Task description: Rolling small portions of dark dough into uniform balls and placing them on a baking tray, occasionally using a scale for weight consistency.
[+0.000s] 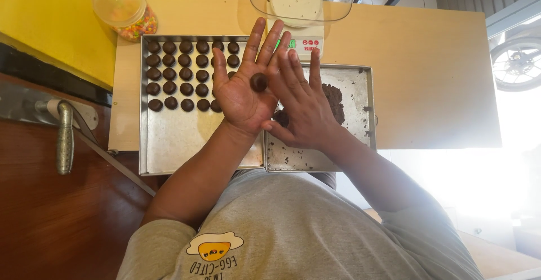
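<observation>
We hold our left hand (pixel 243 91) open, palm up, a dark ball (pixel 258 82) resting on it above the scale-side tray (pixel 355 139). Our right hand (pixel 301 102), fingers spread flat, hovers just beside the ball, gripping nothing.

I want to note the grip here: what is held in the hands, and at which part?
A small round dark brown ball rests on the open palm of the left hand, not gripped. The right hand, flat beside it, holds nothing.
</observation>
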